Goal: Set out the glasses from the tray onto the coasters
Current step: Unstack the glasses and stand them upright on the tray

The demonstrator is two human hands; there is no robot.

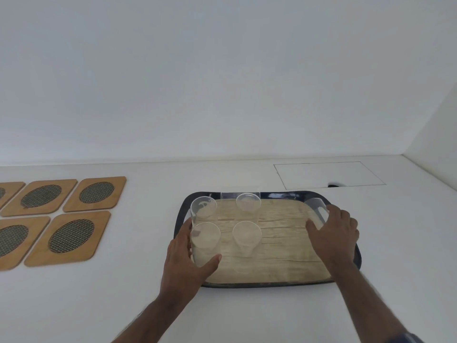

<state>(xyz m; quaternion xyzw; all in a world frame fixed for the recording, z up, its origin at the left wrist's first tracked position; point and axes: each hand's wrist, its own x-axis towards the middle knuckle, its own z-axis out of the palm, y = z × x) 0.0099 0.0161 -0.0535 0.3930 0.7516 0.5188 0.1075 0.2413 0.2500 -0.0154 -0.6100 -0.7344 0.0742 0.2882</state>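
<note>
A dark-rimmed tray (272, 284) with a wood-look floor lies on the white counter and carries several clear glasses. My left hand (184, 258) wraps around the near-left glass (205, 240), thumb on its near side. Behind it stands another glass (203, 207). Two more glasses (248, 203) (246, 235) stand in the tray's middle. My right hand (333, 231) closes around the far-right glass (317, 206), which still rests on the tray. Wooden coasters with oval mesh centres lie at the left, the nearest ones (71, 236) (96, 193) bare.
More coasters (40, 196) (12, 240) run off the left edge. A white wall rises behind the counter and another at the right. A rectangular cover panel (329, 175) with a small dark notch sits flush in the counter behind the tray.
</note>
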